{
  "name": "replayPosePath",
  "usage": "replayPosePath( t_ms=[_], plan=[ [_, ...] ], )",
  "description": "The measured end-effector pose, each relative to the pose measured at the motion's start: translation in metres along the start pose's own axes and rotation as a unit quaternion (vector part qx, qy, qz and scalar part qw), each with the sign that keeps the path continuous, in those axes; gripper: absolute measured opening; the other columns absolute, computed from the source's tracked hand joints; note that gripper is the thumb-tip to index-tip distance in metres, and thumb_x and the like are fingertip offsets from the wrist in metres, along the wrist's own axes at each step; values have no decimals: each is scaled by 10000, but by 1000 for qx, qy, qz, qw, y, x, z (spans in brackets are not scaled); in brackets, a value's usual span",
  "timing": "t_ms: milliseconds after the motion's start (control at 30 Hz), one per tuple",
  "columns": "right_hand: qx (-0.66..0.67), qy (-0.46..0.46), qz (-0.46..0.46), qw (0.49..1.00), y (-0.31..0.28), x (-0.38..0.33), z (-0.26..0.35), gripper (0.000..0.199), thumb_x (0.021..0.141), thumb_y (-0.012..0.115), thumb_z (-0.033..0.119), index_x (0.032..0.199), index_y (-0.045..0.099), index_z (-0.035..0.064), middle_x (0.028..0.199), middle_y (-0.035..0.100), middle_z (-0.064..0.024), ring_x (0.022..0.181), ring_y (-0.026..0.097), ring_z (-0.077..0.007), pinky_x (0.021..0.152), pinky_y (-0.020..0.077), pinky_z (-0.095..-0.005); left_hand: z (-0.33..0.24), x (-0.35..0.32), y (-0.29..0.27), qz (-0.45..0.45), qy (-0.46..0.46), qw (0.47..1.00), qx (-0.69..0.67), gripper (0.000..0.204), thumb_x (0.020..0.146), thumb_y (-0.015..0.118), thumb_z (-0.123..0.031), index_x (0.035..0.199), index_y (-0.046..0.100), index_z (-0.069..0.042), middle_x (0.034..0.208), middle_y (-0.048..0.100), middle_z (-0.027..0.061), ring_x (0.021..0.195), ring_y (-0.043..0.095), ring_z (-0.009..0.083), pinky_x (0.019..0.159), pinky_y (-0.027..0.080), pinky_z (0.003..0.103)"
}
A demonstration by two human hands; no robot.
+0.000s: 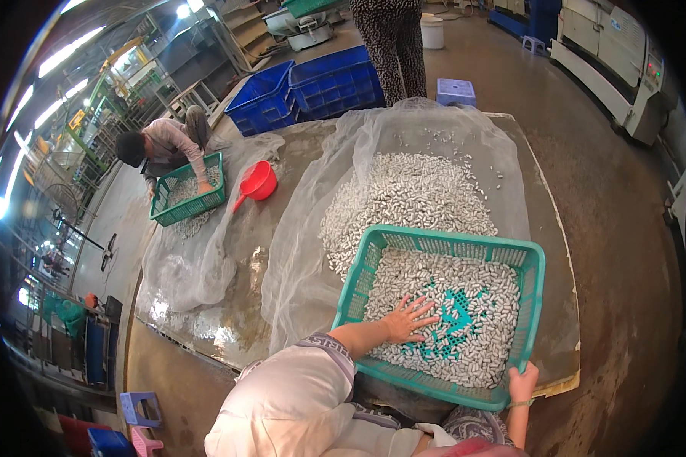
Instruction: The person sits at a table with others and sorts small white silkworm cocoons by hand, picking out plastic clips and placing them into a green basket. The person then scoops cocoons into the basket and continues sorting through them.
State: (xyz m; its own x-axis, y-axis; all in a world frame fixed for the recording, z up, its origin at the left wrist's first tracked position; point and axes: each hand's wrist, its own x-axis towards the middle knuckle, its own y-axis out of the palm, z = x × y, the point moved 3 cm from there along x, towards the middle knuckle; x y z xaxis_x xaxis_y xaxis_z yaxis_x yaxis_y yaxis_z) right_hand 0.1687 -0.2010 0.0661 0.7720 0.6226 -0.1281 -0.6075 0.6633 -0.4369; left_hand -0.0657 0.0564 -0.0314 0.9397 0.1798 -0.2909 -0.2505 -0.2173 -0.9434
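Observation:
A green plastic basket (533, 305) stands close in front of me, tilted in the picture. It holds many small silver cylinder-shaped metal pieces (442, 268), and bare green mesh bottom shows in its middle. My left hand (409, 320) lies inside with fingers spread, palm down on the pieces. Around the basket's near right corner my right hand (523, 381) is closed, gripping the rim. Just beyond the basket, a broad heap of the same metal pieces (411, 194) rests on a sheet of white netting (297, 244).
A red dipper (259, 181) lies on the wet low platform (240, 266). At left a crouching person (177, 145) handles another green basket (198, 204). Blue crates (335, 80), a standing person's patterned trousers (395, 46) and a stool (456, 92) are at the far edge. Machines (610, 61) line the right.

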Motion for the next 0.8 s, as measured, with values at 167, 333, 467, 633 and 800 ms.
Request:
replayPosePath(
  t_ms=[167, 333, 467, 633, 800],
  plan=[
    [-33, -8, -13, 999, -3, 3, -9, 141, 631, 521, 51, 725, 561, -46, 576, 532, -110, 539, 503, -186, 580, 433, -335, -17, -4, -13, -20, 36, 999, -10, 689, 866, 338, -608, 1433, 62, -332, 1506, 5, 68, 1373, -20, 344, 1064, -3, 589],
    [-43, -32, 0, 999, 1, 1, 7, 127, 640, 526, 61, 724, 550, -31, 578, 517, -108, 541, 493, -193, 569, 423, -343, -102, 30, -13, -167, 249, 950, -86, 659, 812, 439, -586, 1395, 254, -339, 1498, 112, 57, 1374, 35, 343, 1038, 3, 638],
    [-61, -25, 15, 998, -2, 2, 15, 70, 659, 515, 50, 695, 481, 1, 564, 395, -35, 551, 361, -134, 521, 368, -318, -136, 82, -32, -195, 257, 938, -123, 639, 761, 471, -563, 1354, 337, -368, 1482, 198, 22, 1379, 85, 305, 1029, 21, 657],
    [26, 71, 38, 996, 2, 2, 22, 116, 695, 512, 36, 774, 570, -27, 588, 475, 23, 533, 391, -61, 482, 341, -242, -41, 121, -49, -237, 68, 967, -57, 493, 806, 501, -475, 1271, 447, -323, 1434, 301, 28, 1350, 199, 284, 1038, 102, 628],
    [30, 97, 16, 995, -8, -3, 6, 134, 701, 512, 30, 795, 585, -31, 563, 474, 33, 512, 386, -47, 466, 324, -230, 31, 69, -30, -178, 64, 982, 24, 564, 832, 481, -515, 1352, 342, -345, 1439, 287, 24, 1354, 173, 304, 1059, 85, 597]
  ],
)
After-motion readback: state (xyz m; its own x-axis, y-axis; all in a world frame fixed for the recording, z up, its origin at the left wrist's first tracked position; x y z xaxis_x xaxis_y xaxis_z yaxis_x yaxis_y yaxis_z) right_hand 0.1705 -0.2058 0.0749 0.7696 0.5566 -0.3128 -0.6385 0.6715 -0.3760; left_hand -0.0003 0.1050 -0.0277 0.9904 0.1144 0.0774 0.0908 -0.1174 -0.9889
